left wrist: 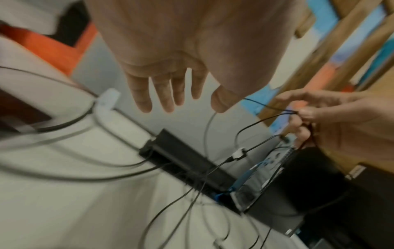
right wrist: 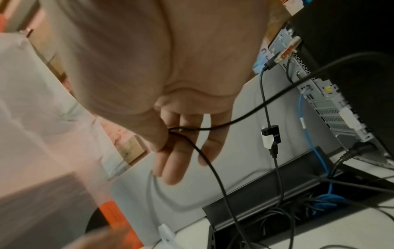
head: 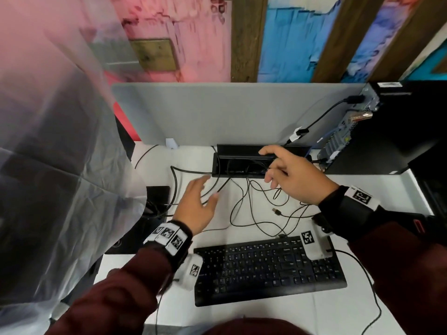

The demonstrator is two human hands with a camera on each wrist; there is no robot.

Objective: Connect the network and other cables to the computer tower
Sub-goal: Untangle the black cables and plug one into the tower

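Note:
The black computer tower (head: 391, 131) stands at the back right of the desk, its rear port panel (right wrist: 326, 109) facing left. A blue network cable (right wrist: 307, 128) and a black cable with an adapter (right wrist: 269, 134) run to that panel. My right hand (head: 273, 169) hovers over the open desk cable box (head: 225, 163) and pinches a thin black cable (right wrist: 213, 128) between thumb and fingers (right wrist: 172, 131). My left hand (head: 209, 187) is open, fingers spread above the loose black cables (head: 242, 201); it holds nothing (left wrist: 183, 107). A loose USB plug (head: 277, 211) lies on the desk.
A black keyboard (head: 266, 267) sits at the front of the white desk (head: 362, 310). A monitor under a plastic sheet (head: 60, 165) fills the left side. A grey partition (head: 217, 112) closes the back. Tangled cables spill from the cable box.

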